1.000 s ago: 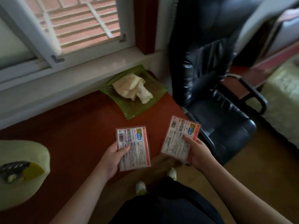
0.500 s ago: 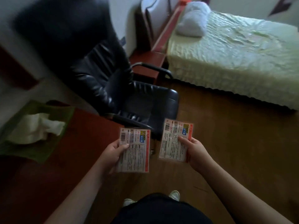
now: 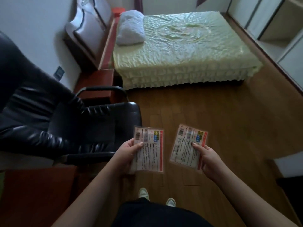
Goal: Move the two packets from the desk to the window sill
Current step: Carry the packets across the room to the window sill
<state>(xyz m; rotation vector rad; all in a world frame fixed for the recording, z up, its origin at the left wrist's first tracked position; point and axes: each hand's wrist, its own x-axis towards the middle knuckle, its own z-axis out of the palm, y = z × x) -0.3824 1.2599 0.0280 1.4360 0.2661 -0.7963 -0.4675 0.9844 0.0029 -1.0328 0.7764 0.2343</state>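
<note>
Printed left packet (image 3: 149, 150), right packet (image 3: 188, 148): long axes away from body; left hand (image 3: 127, 155), right hand (image 3: 209, 161) pinching each.

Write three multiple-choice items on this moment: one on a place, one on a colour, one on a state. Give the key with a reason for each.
1. Where is the black chair relative to the packets?
A. To their left
B. To their right
C. Behind the bed

2. What colour is the cover on the bed?
A. Dark blue
B. Pale green
C. Red

3. How are the two packets held?
A. Both stacked in one hand
B. Lying on the floor
C. One in each hand, apart from each other

Key:
1. A, the chair fills the left of the view, beside the left hand.
2. B, the rippled cover and its frilled skirt are pale green.
3. C, the left hand grips the left packet and the right hand grips the right packet, with wooden floor showing between them.
</note>
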